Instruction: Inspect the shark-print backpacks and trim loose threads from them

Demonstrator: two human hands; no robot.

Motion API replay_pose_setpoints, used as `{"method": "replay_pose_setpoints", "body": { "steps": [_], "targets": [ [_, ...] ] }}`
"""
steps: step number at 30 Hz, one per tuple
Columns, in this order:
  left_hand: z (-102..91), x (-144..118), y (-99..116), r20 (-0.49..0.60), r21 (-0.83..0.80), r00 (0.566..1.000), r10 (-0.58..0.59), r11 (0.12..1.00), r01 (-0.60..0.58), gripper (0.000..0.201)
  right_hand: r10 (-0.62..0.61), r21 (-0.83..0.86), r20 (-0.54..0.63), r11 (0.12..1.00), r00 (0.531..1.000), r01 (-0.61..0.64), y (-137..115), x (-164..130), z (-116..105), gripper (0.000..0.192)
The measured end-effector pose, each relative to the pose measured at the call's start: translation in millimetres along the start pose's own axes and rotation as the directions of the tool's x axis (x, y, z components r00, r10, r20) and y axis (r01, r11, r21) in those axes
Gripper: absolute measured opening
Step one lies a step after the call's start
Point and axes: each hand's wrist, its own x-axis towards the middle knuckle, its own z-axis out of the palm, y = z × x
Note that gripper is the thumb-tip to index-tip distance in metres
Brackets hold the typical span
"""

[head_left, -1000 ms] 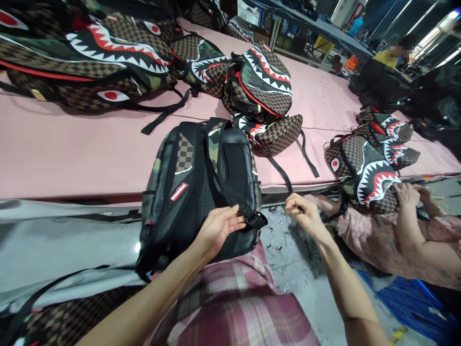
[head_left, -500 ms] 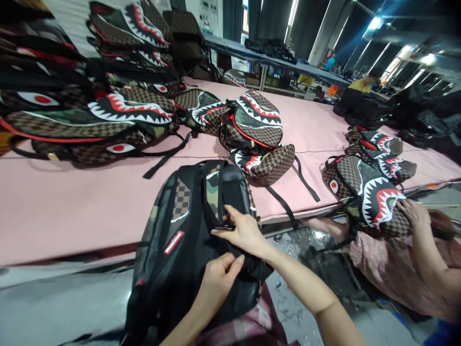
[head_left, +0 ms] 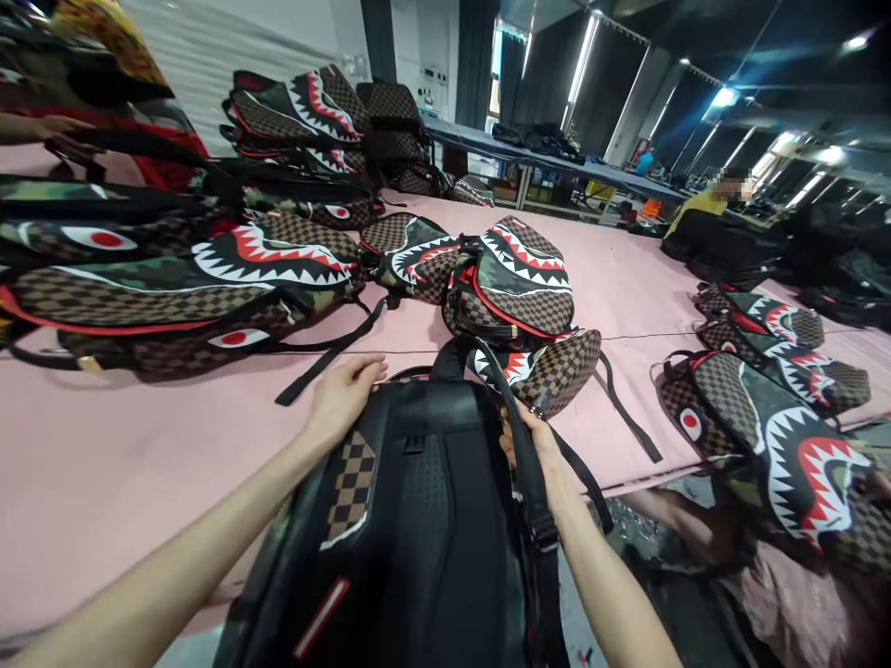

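Note:
A black backpack (head_left: 445, 520) stands before me with its padded back toward me, its top leaning at the pink table's edge. A checkered patch and a red label with a white border mark its left side. My left hand (head_left: 348, 394) is at the upper left corner, fingers curled together by the top edge. My right hand (head_left: 539, 450) is closed around the upper right side, beside a black shoulder strap (head_left: 533, 492); its fingertips are partly hidden behind the strap. Just beyond lies a small checkered bag (head_left: 563, 371) with a shark-mouth print.
Shark-mouth backpacks (head_left: 278, 260) are piled at left on the pink table (head_left: 626, 278); another bag (head_left: 525, 278) lies mid-table. At right, a co-worker's arm (head_left: 675, 524) is near a shark-print backpack (head_left: 800, 445). Another person's hand (head_left: 62, 130) shows at far left. Loose straps trail across the table.
My hands have moved apart, from the middle of the backpack to its two upper sides. The right shoulder strap now hangs along the right side, uncovering the back panel. The view has shifted.

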Motion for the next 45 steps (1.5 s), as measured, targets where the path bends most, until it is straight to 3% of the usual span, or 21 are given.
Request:
{"method": "replay_pose_setpoints", "body": {
  "steps": [3, 7, 10, 12, 15, 17, 20, 23, 25, 27, 28, 30, 45],
  "targets": [
    [33.9, 47.0, -4.6, 0.076, 0.06, 0.996, 0.046, 0.997, -0.051, 0.046, 0.028, 0.124, 0.005, 0.992, 1.0, -0.028, 2.2, 12.7, -13.3, 0.018],
    [73.9, 72.6, 8.4, 0.188, 0.032, 0.973, 0.131, 0.99, -0.14, 0.045, -0.038, 0.133, -0.055, 0.99, 0.998, 0.045, 1.8, 15.3, -12.7, 0.014],
    [88.7, 71.6, 26.2, 0.321, -0.026, 0.899, 0.297, 0.952, -0.305, 0.048, -0.093, -0.08, -0.093, 0.993, 0.991, 0.086, 6.0, 2.5, -2.2, 0.02],
    [88.8, 64.9, 34.4, 0.366, -0.078, 0.866, 0.342, 0.938, -0.337, 0.05, -0.205, -0.338, -0.123, 0.929, 0.971, 0.153, 7.9, -10.6, 4.0, 0.027],
    [76.2, 49.0, 35.0, 0.436, -0.092, 0.862, 0.259, 0.966, -0.244, 0.052, -0.23, -0.703, -0.026, 0.696, 0.973, 0.146, 2.1, -27.6, 4.4, 0.038],
    [64.7, 37.2, 29.9, 0.522, -0.004, 0.831, 0.194, 0.974, -0.224, 0.053, -0.243, -0.858, 0.006, 0.497, 0.97, 0.13, -7.5, -31.7, -1.9, 0.044],
    [55.1, 22.5, 25.7, 0.572, 0.185, 0.807, 0.145, 0.936, -0.3, 0.042, -0.485, -0.979, 0.003, 0.179, 0.875, 0.103, -21.7, -25.4, -14.2, 0.05],
    [62.0, 14.8, 33.4, 0.502, 0.257, 0.837, 0.217, 0.887, -0.384, 0.034, -0.589, -0.993, 0.119, -0.086, 0.799, 0.084, -27.0, -12.8, -22.1, 0.028],
    [73.2, 12.6, 41.8, 0.556, 0.277, 0.775, 0.302, 0.811, -0.515, 0.031, -0.576, -0.967, 0.231, -0.227, 0.784, 0.118, -26.8, -5.8, -24.2, 0.017],
    [85.2, 10.9, 47.6, 0.686, 0.288, 0.657, 0.313, 0.713, -0.639, 0.027, -0.567, -0.936, 0.317, -0.318, 0.76, 0.153, -26.5, -1.2, -25.7, 0.014],
    [90.2, 9.9, 48.8, 0.731, 0.298, 0.618, 0.289, 0.68, -0.67, 0.026, -0.571, -0.926, 0.34, -0.341, 0.748, 0.161, -26.7, 0.5, -26.7, 0.013],
    [96.8, 7.7, 48.2, 0.774, 0.327, 0.589, 0.234, 0.649, -0.687, 0.027, -0.58, -0.918, 0.363, -0.359, 0.729, 0.172, -27.8, 3.1, -29.6, 0.013],
    [101.1, 4.7, 37.0, 0.745, 0.379, 0.633, 0.212, 0.646, -0.663, 0.028, -0.448, -0.857, 0.481, -0.42, 0.753, 0.298, -41.1, 20.8, -38.3, 0.022]
  ]
}}
